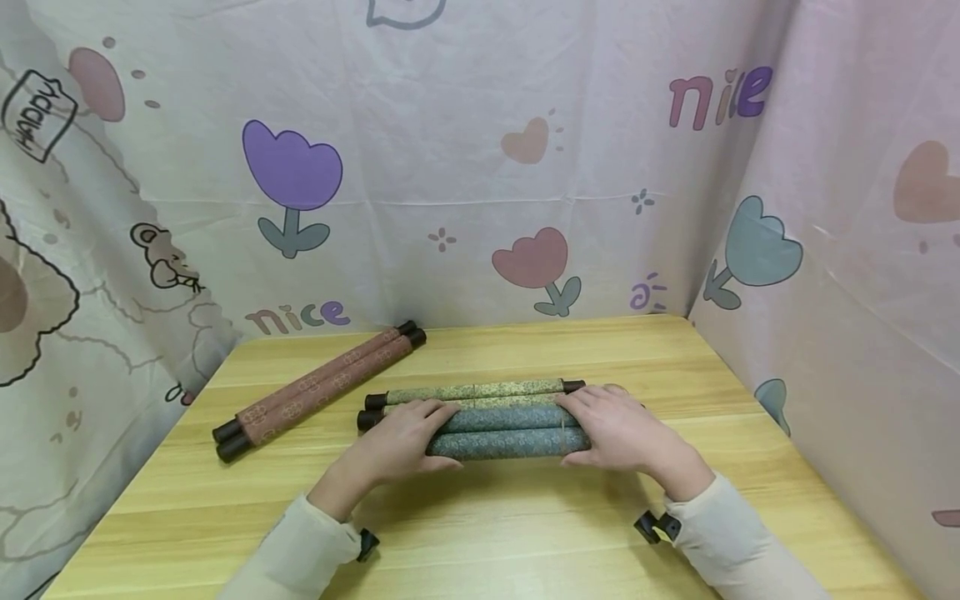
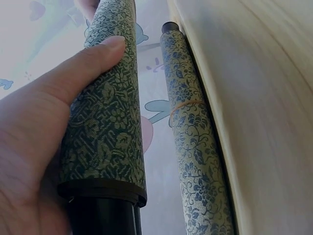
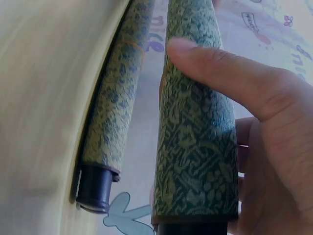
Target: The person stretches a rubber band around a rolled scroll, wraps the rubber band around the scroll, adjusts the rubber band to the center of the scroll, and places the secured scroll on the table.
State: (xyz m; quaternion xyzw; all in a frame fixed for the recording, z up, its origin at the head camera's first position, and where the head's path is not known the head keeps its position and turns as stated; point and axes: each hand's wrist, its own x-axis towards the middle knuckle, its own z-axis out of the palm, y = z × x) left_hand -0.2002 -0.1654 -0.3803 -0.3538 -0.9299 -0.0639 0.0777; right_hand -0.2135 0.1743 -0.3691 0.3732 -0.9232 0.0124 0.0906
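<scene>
Two blue patterned scrolls [image 1: 510, 443] lie side by side between my hands, raised in front of a pair of yellow-green scrolls [image 1: 517, 389]. My left hand [image 1: 401, 437] grips the blue pair near the left end, thumb on the near side and fingers over the top. At the right end my right hand [image 1: 618, 429] holds them the same way. In the left wrist view a black end knob [image 2: 102, 215] sticks out below the held scroll [image 2: 107, 122]. From the right wrist the thumb lies along the held scroll [image 3: 195, 142]; the fingers are mostly hidden behind it.
Two red scrolls [image 1: 322, 387] with black ends lie slantwise on the left of the wooden table [image 1: 480, 533]. A thin band [image 2: 188, 104] circles a yellow-green scroll. Printed cloth [image 1: 420, 150] hangs behind the table and along both sides.
</scene>
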